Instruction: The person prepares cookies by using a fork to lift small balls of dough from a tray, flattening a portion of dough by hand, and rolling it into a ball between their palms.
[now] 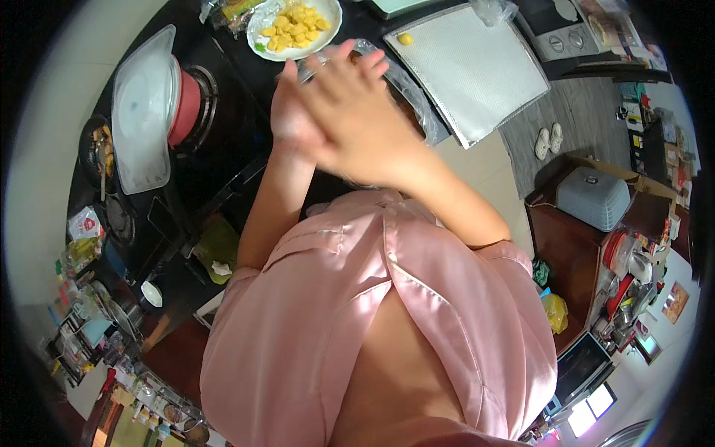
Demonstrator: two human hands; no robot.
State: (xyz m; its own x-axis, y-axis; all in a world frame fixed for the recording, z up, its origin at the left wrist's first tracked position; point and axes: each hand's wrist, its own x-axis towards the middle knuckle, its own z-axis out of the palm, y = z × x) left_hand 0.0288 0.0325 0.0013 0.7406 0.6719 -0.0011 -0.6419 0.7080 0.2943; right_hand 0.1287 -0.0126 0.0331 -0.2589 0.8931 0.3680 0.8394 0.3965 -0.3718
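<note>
My right hand [369,119] lies across my left hand [294,115], palm against palm, above the dark counter. The right fingers are stretched out and blurred by motion; the left fingers point up and away beneath them. Whatever may lie between the palms is hidden. Just beyond my hands stands a white scalloped plate [261,49] of yellow dough-like pieces [294,28], with a bit of green at its edge. To the right, one small yellow ball [404,39] sits on a silvery quilted mat [469,82]. Clear plastic film [424,112] over something brown is partly behind my right hand.
At the left, a red pot [186,100] stands on the stove under a large translucent lid [141,112]. Beside it is a dark pan [95,149] with food. A knobbed appliance [562,43] stands far right. White shoes [550,141] are on the floor.
</note>
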